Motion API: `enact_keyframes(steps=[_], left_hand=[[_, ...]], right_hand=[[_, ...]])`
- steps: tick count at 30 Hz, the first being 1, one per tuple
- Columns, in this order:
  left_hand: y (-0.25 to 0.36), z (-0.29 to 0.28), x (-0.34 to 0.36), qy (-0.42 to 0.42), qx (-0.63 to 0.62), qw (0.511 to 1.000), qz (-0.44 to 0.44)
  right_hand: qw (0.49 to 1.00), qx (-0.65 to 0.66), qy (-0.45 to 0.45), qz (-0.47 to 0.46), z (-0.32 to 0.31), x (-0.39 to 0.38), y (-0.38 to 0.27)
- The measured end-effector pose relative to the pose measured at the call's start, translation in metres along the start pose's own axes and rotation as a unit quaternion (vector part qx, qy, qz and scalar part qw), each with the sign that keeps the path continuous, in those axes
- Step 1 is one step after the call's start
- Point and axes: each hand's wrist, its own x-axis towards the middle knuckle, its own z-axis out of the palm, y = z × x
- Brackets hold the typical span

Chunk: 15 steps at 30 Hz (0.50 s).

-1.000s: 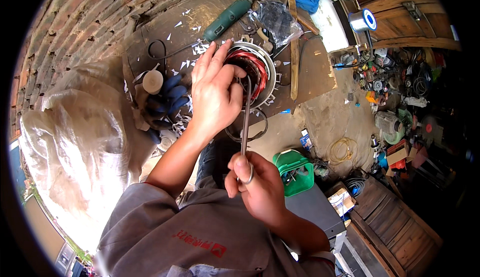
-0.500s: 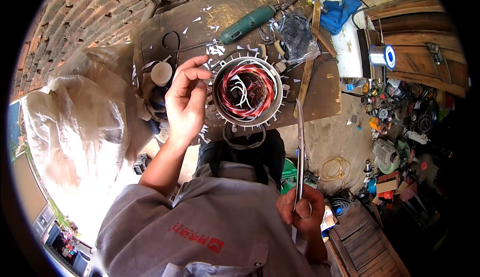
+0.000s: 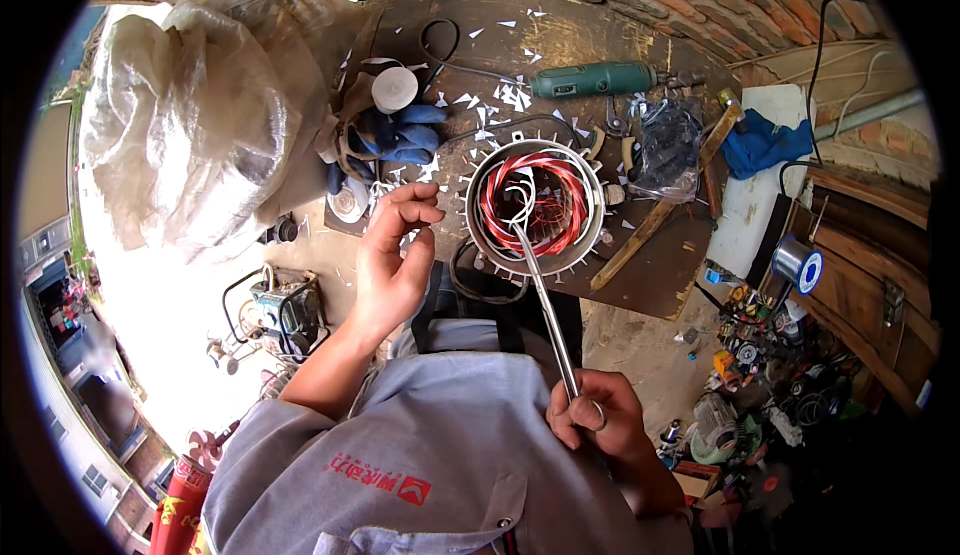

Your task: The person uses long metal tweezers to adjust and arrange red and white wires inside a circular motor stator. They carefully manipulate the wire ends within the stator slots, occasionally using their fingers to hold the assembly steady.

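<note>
On the worktable, right in front of me, stands a round metal motor stator [image 3: 477, 235], its open bore facing up. A ring of red and white windings [image 3: 574, 195] lies inside it, with loose white leads [image 3: 519, 195] looping in the middle. My right hand [image 3: 598, 410] is closed around the ring handle of long, narrow metal scissors [image 3: 550, 315]. Their tip reaches over the stator's near rim, beside the white leads; whether it touches them I cannot tell. To the left of the stator hangs my left hand [image 3: 392, 265], fingers bent and thumb apart, with nothing seen in it.
Behind the stator lies a green power tool [image 3: 592, 79], with white paper scraps [image 3: 513, 97] strewn nearby. Blue gloves [image 3: 405, 135] and a white roll [image 3: 394, 89] are at left. A black plastic bag [image 3: 668, 150] and wooden strip [image 3: 640, 240] lie right; a solder spool [image 3: 797, 263] stands farther right.
The scissors have swung from beside the stator to over its opening, tip now inside. My left hand stays left of the stator. The whole view has turned and shifted.
</note>
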Motion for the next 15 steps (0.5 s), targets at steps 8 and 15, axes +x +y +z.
enact_keyframes(steps=[8, 15], left_hand=[[0.016, 0.023, -0.031, 0.054, 0.082, 0.995, 0.035], [0.038, 0.031, -0.037, -0.012, 0.212, 0.966, 0.148]], right_hand=[[0.998, 0.001, -0.045, 0.054, -0.011, 0.025, -0.019], [0.995, 0.039, -0.068, 0.057, -0.021, 0.029, -0.022]])
